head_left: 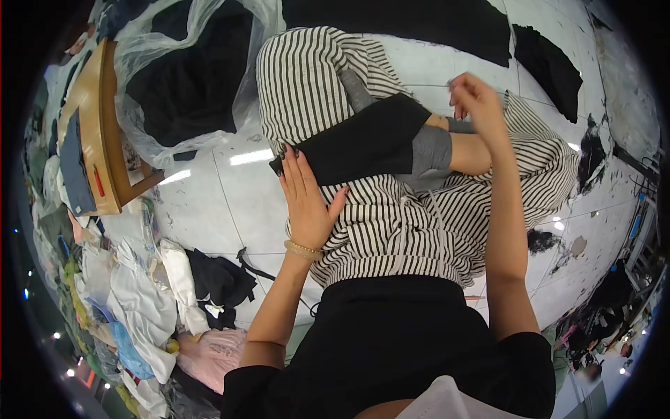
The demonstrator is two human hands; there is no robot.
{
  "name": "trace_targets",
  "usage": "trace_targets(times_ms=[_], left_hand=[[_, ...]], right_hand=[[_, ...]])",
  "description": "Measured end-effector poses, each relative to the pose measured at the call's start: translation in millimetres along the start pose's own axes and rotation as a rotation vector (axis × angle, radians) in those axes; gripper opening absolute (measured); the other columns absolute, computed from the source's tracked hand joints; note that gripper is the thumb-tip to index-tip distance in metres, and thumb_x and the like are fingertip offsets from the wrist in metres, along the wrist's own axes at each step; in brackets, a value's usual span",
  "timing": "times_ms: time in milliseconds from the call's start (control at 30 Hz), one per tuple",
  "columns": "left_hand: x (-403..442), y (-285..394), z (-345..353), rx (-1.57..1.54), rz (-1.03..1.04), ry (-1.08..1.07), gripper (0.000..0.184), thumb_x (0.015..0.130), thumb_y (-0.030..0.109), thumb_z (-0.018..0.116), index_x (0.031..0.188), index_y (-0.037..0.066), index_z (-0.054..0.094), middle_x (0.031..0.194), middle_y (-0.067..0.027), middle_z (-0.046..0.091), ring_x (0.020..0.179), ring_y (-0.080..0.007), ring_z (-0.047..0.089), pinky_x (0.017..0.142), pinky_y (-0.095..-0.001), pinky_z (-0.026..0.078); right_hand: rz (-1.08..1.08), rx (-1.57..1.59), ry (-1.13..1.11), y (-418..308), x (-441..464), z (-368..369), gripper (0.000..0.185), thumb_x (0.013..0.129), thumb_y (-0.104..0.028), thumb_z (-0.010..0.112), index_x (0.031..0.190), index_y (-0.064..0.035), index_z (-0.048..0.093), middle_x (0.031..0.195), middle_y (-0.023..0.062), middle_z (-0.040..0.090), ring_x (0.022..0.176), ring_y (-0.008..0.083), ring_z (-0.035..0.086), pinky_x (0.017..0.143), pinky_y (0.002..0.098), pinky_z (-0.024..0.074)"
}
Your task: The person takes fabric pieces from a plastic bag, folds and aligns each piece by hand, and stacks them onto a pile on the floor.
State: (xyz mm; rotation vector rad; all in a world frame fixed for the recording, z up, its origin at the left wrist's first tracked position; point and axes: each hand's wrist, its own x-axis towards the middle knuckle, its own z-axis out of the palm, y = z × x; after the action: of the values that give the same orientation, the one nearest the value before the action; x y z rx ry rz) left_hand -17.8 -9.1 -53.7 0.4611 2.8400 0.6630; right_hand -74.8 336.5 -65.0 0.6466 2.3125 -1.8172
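A black piece of cloth [363,143] lies across my lap, over the striped trousers [377,216] of my crossed legs. Flat on the cloth's left end rests my left hand [307,202], fingers extended and thumb apart, a bracelet at its wrist. My right hand [478,101] is raised to the right of the cloth, above my lower leg, with its fingers curled; whether they pinch anything is too small to tell. Beneath the cloth's right end, a grey sock or cuff [429,153] shows around my leg.
An open clear plastic bag [150,133] with black cloth stands at upper left, beside a small wooden stool [108,140]. Clothes [139,300] are heaped at the left. More black cloth [419,24] and a black piece [551,66] lie on the tiled floor ahead.
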Motion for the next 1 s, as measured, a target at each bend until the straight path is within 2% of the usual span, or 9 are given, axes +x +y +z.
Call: trace_targets(times_ms=[133, 267, 367, 533, 633, 700, 833, 933, 1000], left_hand=[[1, 1, -3, -0.013, -0.013, -0.01, 0.094, 0.085, 0.041, 0.065, 0.148, -0.007, 0.014, 0.155, -0.0285, 0.011, 0.142, -0.0448, 0.016, 0.114, -0.0539, 0.016], [1, 0, -2, -0.013, 0.006, -0.006, 0.094, 0.086, 0.042, 0.064, 0.148, -0.007, 0.014, 0.155, -0.0283, 0.011, 0.142, -0.0449, 0.016, 0.114, -0.054, 0.016], [0, 1, -1, -0.012, 0.003, -0.002, 0.094, 0.086, 0.042, 0.064, 0.148, -0.007, 0.014, 0.155, -0.0281, 0.011, 0.142, -0.0449, 0.016, 0.114, -0.0541, 0.016], [1, 1, -1, -0.021, -0.006, -0.003, 0.094, 0.085, 0.042, 0.064, 0.148, -0.007, 0.014, 0.155, -0.028, 0.012, 0.142, -0.0447, 0.015, 0.114, -0.0542, 0.016], [0, 0, -1, -0.013, -0.016, -0.012, 0.094, 0.085, 0.042, 0.064, 0.148, -0.007, 0.014, 0.155, -0.0279, 0.012, 0.143, -0.0446, 0.015, 0.114, -0.0542, 0.016], [1, 2, -1, -0.022, -0.011, 0.0, 0.094, 0.085, 0.042, 0.065, 0.148, -0.007, 0.014, 0.155, -0.028, 0.012, 0.143, -0.0447, 0.015, 0.114, -0.0543, 0.016], [-1, 0, -1, -0.016, -0.017, -0.018, 0.094, 0.085, 0.042, 0.064, 0.148, -0.007, 0.014, 0.155, -0.028, 0.012, 0.143, -0.0448, 0.015, 0.114, -0.0545, 0.015], [0, 0, 0, -0.03, -0.002, 0.004, 0.094, 0.085, 0.042, 0.064, 0.148, -0.007, 0.014, 0.155, -0.028, 0.012, 0.142, -0.0449, 0.015, 0.114, -0.0548, 0.015], [0, 0, 0, -0.017, -0.001, -0.002, 0.094, 0.086, 0.043, 0.064, 0.148, -0.007, 0.014, 0.155, -0.0281, 0.012, 0.143, -0.0446, 0.014, 0.114, -0.0548, 0.015]], right_hand=[[-0.202, -0.249, -0.174, -16, -39, 33, 0.005, 0.087, -0.008, 0.061, 0.086, -0.0042, 0.059, 0.076, -0.0025, 0.054, 0.068, 0.0066, 0.046, 0.063, 0.0218, 0.0394], [-0.187, -0.254, -0.191, 2, -41, 57, 0.005, 0.085, -0.005, 0.062, 0.086, -0.0039, 0.058, 0.079, -0.0027, 0.054, 0.067, 0.0063, 0.047, 0.062, 0.0227, 0.0398], [-0.056, 0.013, 0.075, 22, -21, 49, 0.005, 0.088, -0.004, 0.058, 0.086, 0.0004, 0.056, 0.072, 0.0034, 0.058, 0.067, 0.0104, 0.052, 0.064, 0.025, 0.0441], [-0.006, 0.016, 0.079, 21, -17, 24, 0.007, 0.091, -0.006, 0.057, 0.088, 0.0007, 0.056, 0.074, 0.003, 0.059, 0.069, 0.0086, 0.054, 0.064, 0.0247, 0.0434], [-0.118, -0.078, 0.142, -8, -37, 48, 0.008, 0.089, -0.007, 0.059, 0.087, 0.0008, 0.056, 0.077, 0.0051, 0.059, 0.067, 0.0139, 0.054, 0.063, 0.0282, 0.0432], [-0.364, -0.339, -0.099, -16, -46, 60, 0.006, 0.087, -0.004, 0.059, 0.089, -0.0001, 0.055, 0.077, 0.0056, 0.052, 0.07, 0.0139, 0.051, 0.067, 0.0245, 0.0426], [-0.316, -0.416, 0.101, 9, -34, 48, 0.008, 0.084, -0.002, 0.06, 0.087, 0.0022, 0.054, 0.079, 0.0089, 0.052, 0.07, 0.0173, 0.053, 0.067, 0.027, 0.0434], [-0.184, -0.379, 0.06, 3, -39, 36, 0.012, 0.082, -0.005, 0.064, 0.087, 0.0014, 0.055, 0.083, 0.0124, 0.055, 0.07, 0.0276, 0.056, 0.067, 0.0346, 0.046], [-0.175, -0.372, 0.0, -10, -47, 40, 0.012, 0.08, -0.004, 0.064, 0.087, 0.0012, 0.056, 0.084, 0.0111, 0.054, 0.075, 0.0281, 0.056, 0.069, 0.0345, 0.0463]])
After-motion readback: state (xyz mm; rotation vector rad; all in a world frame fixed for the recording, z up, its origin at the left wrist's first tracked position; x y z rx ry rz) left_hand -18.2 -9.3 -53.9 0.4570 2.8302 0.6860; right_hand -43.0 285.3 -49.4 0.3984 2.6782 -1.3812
